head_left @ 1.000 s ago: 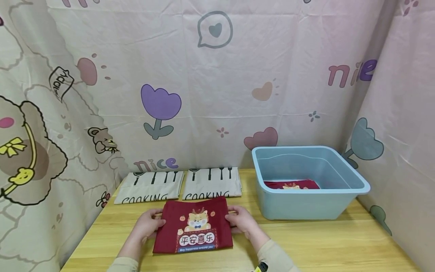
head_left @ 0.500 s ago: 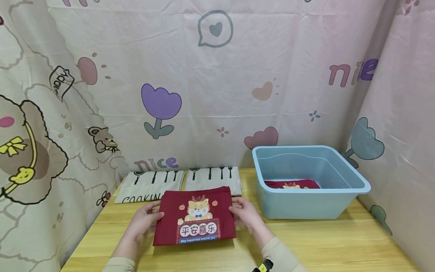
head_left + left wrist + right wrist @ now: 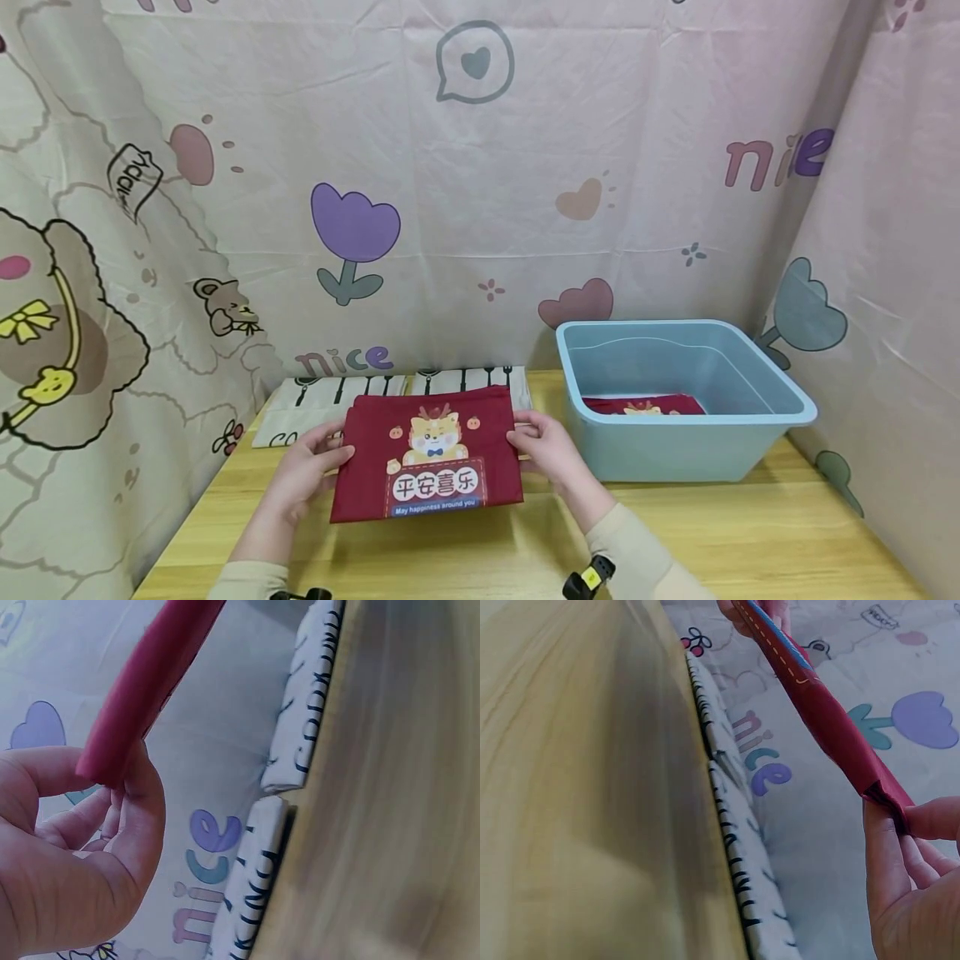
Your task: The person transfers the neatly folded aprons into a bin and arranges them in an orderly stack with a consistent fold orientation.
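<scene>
A folded dark red cloth [image 3: 429, 462] with a cartoon animal and white characters hangs just above the wooden table [image 3: 750, 542]. My left hand [image 3: 311, 467] pinches its left edge, and my right hand [image 3: 542, 448] pinches its right edge. The left wrist view shows the red cloth [image 3: 146, 686] edge-on between thumb and fingers of the left hand [image 3: 112, 802]. In the right wrist view the red cloth [image 3: 825, 712] stretches away from the right hand [image 3: 900, 847], lifted off the table [image 3: 577, 795].
Two folded white "COOKING" cloths [image 3: 315, 400] [image 3: 468, 379] lie at the table's back behind the red one. A light blue plastic tub [image 3: 678, 400] stands at the right, holding another red cloth [image 3: 645, 407]. Patterned curtains [image 3: 480, 167] enclose the table on three sides.
Both hands have lifted the red cloth off the table and carried it up and slightly away, so it now covers more of the white cloths.
</scene>
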Demonstrator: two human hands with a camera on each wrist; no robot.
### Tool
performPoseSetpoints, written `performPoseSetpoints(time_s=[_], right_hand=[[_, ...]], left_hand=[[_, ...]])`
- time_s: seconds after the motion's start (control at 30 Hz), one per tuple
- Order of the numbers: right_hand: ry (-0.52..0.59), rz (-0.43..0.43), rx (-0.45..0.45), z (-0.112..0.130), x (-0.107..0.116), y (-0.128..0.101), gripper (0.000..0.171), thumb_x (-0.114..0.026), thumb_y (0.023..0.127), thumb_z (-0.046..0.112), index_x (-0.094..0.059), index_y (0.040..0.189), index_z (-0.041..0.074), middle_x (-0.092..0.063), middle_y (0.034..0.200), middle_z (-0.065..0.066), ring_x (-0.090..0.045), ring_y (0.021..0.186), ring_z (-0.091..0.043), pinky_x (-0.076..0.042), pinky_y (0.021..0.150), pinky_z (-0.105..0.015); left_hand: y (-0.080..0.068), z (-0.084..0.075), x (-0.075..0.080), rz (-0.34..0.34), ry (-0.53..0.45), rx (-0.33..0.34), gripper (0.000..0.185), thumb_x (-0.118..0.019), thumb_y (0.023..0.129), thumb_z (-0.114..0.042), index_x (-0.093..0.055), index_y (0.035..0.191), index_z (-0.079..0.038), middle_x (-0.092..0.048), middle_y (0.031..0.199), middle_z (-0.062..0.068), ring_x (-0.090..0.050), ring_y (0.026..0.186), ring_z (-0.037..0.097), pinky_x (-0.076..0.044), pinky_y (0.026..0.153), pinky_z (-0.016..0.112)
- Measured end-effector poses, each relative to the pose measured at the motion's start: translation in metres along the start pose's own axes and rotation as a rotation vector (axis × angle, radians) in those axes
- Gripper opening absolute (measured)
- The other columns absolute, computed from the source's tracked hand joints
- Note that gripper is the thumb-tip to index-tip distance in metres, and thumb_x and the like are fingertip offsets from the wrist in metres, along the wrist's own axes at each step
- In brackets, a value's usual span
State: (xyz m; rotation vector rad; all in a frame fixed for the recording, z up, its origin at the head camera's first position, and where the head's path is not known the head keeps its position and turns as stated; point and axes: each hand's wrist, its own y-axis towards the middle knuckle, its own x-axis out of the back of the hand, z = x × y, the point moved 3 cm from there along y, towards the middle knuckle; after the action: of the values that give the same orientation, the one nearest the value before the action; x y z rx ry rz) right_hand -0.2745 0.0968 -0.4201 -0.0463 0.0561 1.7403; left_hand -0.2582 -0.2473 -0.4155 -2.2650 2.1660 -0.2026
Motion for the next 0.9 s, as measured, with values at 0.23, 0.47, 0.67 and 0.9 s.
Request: performPoseSetpoints(time_s=[0.23,0.47,0.67,0.9], right_hand=[[-0.008,-0.004,0.014,0.021,0.001,0.001,0.033,-0.058,0.097,0.000,-0.054,0.128,-0.009,-0.069,0.104,-0.018,-0.067,0.083,-0.020,-0.060,0.071,-0.044],[-0.037,-0.019,0.037,0.035,0.006,0.000,0.032,-0.058,0.097,0.000,-0.054,0.128,-0.008,-0.068,0.108,-0.020,-0.067,0.083,-0.020,-0.059,0.073,-0.043],[-0.061,-0.008,0.068,0.046,0.009,-0.002,0.032,-0.058,0.097,0.000,-0.055,0.128,-0.008,-0.068,0.109,-0.021,-0.068,0.085,-0.021,-0.059,0.075,-0.043],[-0.076,-0.032,0.093,0.061,0.015,-0.007,0.031,-0.060,0.096,-0.001,-0.057,0.127,-0.006,-0.070,0.106,-0.017,-0.068,0.083,-0.021,-0.059,0.073,-0.043]], left_hand=[[-0.003,-0.017,0.000,-0.007,-0.024,-0.051,0.059,-0.058,0.096,0.001,-0.035,0.150,0.003,-0.056,0.103,0.002,-0.059,0.088,0.012,-0.058,0.074,0.033],[-0.005,-0.034,-0.003,0.004,-0.019,-0.090,0.058,-0.056,0.098,0.001,-0.033,0.151,0.003,-0.055,0.103,0.001,-0.059,0.088,0.010,-0.058,0.074,0.031],[-0.009,-0.049,-0.006,0.004,-0.006,-0.113,0.058,-0.057,0.098,-0.002,-0.033,0.151,0.002,-0.056,0.103,-0.001,-0.060,0.087,0.007,-0.057,0.074,0.028],[-0.011,-0.065,-0.011,0.014,-0.014,-0.183,0.057,-0.058,0.097,-0.001,-0.035,0.149,0.005,-0.058,0.100,-0.004,-0.061,0.086,0.006,-0.057,0.072,0.026]])
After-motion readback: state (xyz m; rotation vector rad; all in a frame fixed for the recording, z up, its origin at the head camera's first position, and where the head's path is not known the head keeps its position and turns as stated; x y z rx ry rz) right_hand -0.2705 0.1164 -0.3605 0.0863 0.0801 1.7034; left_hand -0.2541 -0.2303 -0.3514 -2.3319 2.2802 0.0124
